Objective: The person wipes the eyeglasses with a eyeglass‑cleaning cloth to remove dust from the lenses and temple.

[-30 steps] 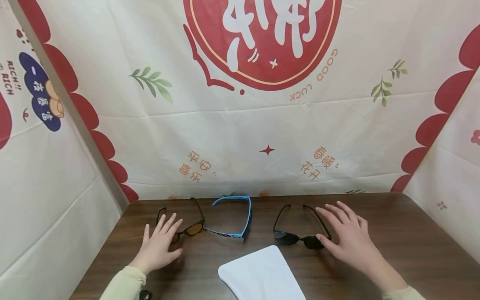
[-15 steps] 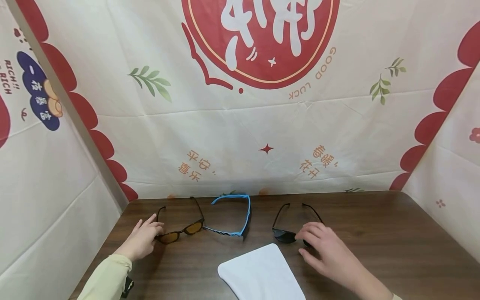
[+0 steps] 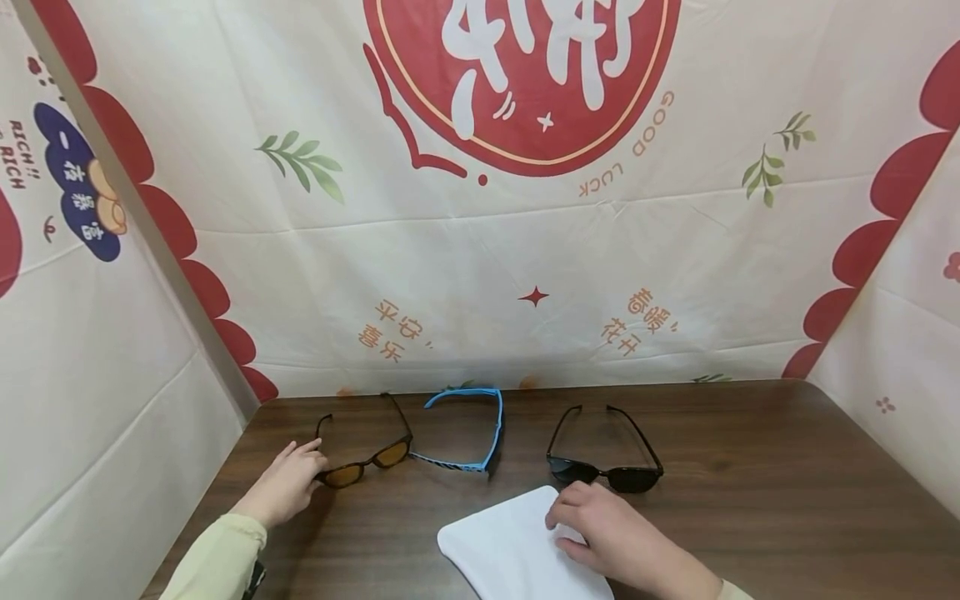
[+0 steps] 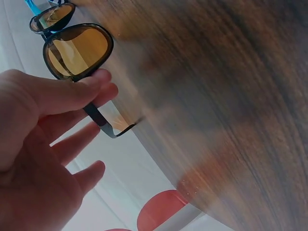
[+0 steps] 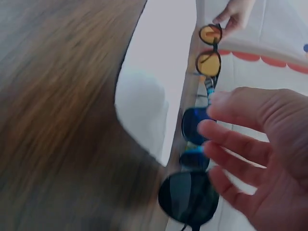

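Observation:
My left hand (image 3: 287,482) pinches the left corner of the tortoiseshell sunglasses (image 3: 393,453) between thumb and forefinger; in the left wrist view the other fingers spread loosely below the amber lens (image 4: 79,50). These sunglasses stand on the dark wood table with their temples unfolded toward the back. My right hand (image 3: 611,533) hovers with relaxed, slightly bent fingers over the upper right edge of a flat white sheet with rounded corners (image 3: 502,542). In the right wrist view nothing is between its fingers. Just behind that hand lie black sunglasses (image 3: 633,479), temples unfolded.
Blue-framed sunglasses (image 3: 497,429) lie on their side between the other two pairs, close to the tortoiseshell ones. A white printed cloth backdrop (image 3: 450,275) rises at the table's (image 3: 750,467) back edge, with cloth walls on both sides.
My left hand has moved left from over the tortoiseshell sunglasses and taken hold of their corner. The right hand has swept left across the black sunglasses to the white sheet.

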A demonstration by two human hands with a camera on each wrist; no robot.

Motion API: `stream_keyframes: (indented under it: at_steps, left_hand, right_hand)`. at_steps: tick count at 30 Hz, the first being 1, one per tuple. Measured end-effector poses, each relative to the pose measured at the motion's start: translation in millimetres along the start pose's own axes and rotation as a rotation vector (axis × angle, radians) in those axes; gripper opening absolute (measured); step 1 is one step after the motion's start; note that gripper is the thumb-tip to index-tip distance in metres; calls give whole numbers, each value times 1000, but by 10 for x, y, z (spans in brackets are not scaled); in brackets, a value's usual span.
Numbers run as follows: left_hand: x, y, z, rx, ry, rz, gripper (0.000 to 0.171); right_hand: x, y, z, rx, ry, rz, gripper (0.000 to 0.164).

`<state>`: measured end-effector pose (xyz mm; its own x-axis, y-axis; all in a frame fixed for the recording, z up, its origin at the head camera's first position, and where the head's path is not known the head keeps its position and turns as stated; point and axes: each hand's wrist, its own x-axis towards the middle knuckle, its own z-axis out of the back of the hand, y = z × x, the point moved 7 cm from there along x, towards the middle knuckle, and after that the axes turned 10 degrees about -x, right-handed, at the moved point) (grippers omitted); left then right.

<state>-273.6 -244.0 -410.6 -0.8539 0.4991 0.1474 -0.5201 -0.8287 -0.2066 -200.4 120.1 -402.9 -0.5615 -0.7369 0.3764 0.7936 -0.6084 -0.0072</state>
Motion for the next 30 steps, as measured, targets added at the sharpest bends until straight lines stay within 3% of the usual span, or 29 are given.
stream_keyframes:
  at_steps: [6, 16, 21, 30]
  left_hand:
    - [5, -63, 44, 28, -55, -72, 15]
    - [-6, -196, 149, 43, -106, -48, 15]
    - [-23, -233, 204, 9, -160, -16, 17]
    - [-74, -386, 326, -37, -221, -11, 19]
  right_hand:
    - [112, 124, -143, -14, 107, 31, 17]
    - [282, 232, -371, 27, 333, -71, 14]
    - [327, 252, -446, -28, 317, -68, 11]
    - [353, 311, -348, -142, 163, 12, 16]
